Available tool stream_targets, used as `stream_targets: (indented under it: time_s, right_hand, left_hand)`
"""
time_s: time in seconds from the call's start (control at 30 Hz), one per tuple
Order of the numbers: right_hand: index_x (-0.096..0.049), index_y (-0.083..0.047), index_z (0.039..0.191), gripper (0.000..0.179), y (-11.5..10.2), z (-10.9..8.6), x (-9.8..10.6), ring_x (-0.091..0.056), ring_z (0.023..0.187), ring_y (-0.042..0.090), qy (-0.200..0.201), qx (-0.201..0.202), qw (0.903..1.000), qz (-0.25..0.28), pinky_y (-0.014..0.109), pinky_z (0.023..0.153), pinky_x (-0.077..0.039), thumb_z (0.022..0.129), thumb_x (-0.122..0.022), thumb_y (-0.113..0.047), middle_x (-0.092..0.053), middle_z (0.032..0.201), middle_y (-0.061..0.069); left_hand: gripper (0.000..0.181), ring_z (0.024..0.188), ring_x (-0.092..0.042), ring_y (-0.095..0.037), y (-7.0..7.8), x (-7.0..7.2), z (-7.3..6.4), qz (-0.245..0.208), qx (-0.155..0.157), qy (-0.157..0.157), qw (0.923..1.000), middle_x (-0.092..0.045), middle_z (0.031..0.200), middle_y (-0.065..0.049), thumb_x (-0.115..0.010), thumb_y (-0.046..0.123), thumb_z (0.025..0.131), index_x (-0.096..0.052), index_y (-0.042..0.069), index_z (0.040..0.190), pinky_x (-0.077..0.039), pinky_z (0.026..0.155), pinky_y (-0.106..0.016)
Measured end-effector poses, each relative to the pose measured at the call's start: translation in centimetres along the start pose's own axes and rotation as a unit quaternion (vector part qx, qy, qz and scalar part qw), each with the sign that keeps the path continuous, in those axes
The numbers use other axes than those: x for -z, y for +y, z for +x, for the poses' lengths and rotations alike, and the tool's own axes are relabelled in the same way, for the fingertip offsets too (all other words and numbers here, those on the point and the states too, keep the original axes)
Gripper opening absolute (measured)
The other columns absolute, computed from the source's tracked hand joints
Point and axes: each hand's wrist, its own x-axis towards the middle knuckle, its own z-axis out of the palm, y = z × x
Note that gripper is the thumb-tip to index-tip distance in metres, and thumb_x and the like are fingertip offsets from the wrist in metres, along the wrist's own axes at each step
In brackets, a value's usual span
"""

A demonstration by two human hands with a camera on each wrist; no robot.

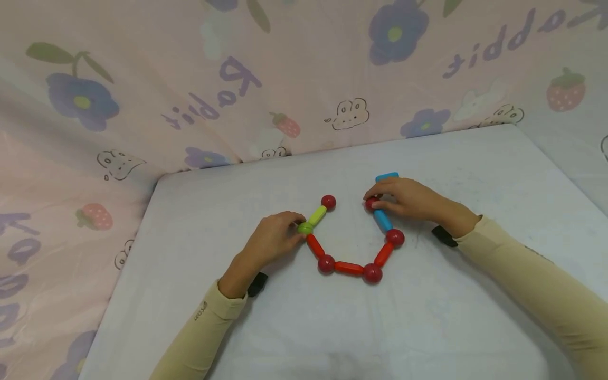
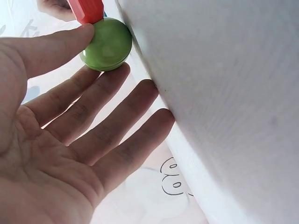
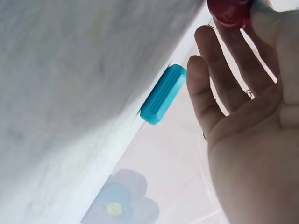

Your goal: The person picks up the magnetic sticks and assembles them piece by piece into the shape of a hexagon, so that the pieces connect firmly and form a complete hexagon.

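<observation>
A chain of coloured rods and balls lies on the white table in an unclosed ring. My left hand (image 1: 271, 238) pinches the green ball (image 2: 110, 44) at its left side between thumb and fingertips. From that ball run a yellow-green rod (image 1: 317, 216), tipped by a red ball (image 1: 329, 202), and a red rod (image 1: 315, 246). On the right, my right hand (image 1: 412, 199) holds another red ball (image 3: 230, 11) between thumb and fingers. A blue rod (image 1: 383, 221) leads from it to a red ball (image 1: 395, 238). A gap separates the chain's two end balls.
A loose blue rod (image 3: 163, 94) lies on the table just beyond my right hand, partly hidden by it in the head view. Printed fabric (image 1: 304, 79) hangs along the back and left of the white table (image 1: 332, 332).
</observation>
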Motion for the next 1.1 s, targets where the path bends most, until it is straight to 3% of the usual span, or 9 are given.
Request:
stream_targets:
  time_s: [0.2,0.37,0.5,0.63,0.8,1.1]
  right_hand:
    - [-0.069,-0.016,0.122,0.028,-0.1,0.0,0.3,-0.06,0.108,0.022,-0.014,0.004,0.9997,0.019,0.048,0.096,-0.053,0.094,-0.068,-0.019,-0.071,0.114,-0.001]
    - [-0.067,-0.018,0.125,0.029,0.1,-0.1,0.6,-0.06,0.107,0.019,-0.008,-0.026,0.9993,0.027,0.044,0.093,-0.054,0.098,-0.064,-0.024,-0.069,0.118,-0.001]
    - [-0.067,-0.016,0.126,0.03,0.7,-0.2,1.5,-0.061,0.11,0.023,0.02,-0.059,0.9981,0.004,0.047,0.095,-0.053,0.097,-0.065,-0.023,-0.067,0.122,0.003]
    - [-0.065,-0.011,0.127,0.035,1.8,-0.1,2.4,-0.055,0.123,0.033,0.038,-0.086,0.9948,-0.04,0.057,0.105,-0.046,0.094,-0.069,-0.019,-0.064,0.129,0.011]
    - [-0.06,-0.009,0.133,0.041,3.3,0.2,2.4,-0.048,0.13,0.039,0.017,-0.122,0.991,-0.051,0.061,0.108,-0.04,0.094,-0.068,-0.02,-0.059,0.135,0.017]
    - [-0.064,-0.008,0.128,0.039,3.7,0.5,1.6,-0.056,0.122,0.036,-0.002,-0.146,0.9876,-0.058,0.058,0.103,-0.047,0.092,-0.07,-0.02,-0.064,0.129,0.017]
  left_hand:
    - [0.033,0.096,-0.066,-0.018,-0.1,0.0,0.0,0.0,-0.004,0.002,1.0,-0.072,0.106,-0.003,-0.078,0.016,0.086,-0.07,0.01,0.118,-0.057,0.087,-0.035]
    - [0.032,0.097,-0.067,-0.019,-0.1,0.0,0.0,-0.003,-0.005,0.002,1.0,-0.073,0.107,-0.004,-0.077,0.016,0.087,-0.07,0.01,0.117,-0.057,0.087,-0.036]
    - [0.032,0.097,-0.067,-0.019,0.1,0.1,-0.1,-0.005,-0.002,0.003,1.0,-0.073,0.107,-0.004,-0.077,0.016,0.086,-0.07,0.009,0.117,-0.057,0.088,-0.037]
    - [0.032,0.097,-0.066,-0.02,0.2,0.1,-0.1,-0.004,0.001,-0.001,1.0,-0.073,0.107,-0.005,-0.077,0.016,0.087,-0.07,0.009,0.117,-0.057,0.087,-0.037]
    - [0.032,0.095,-0.065,-0.019,0.2,0.0,-0.1,-0.001,0.006,-0.007,1.0,-0.072,0.106,-0.005,-0.077,0.016,0.087,-0.07,0.009,0.117,-0.057,0.086,-0.037]
    - [0.031,0.097,-0.066,-0.019,0.1,-0.1,-0.2,-0.003,-0.001,0.0,1.0,-0.073,0.107,-0.003,-0.078,0.018,0.086,-0.071,0.01,0.116,-0.057,0.088,-0.037]
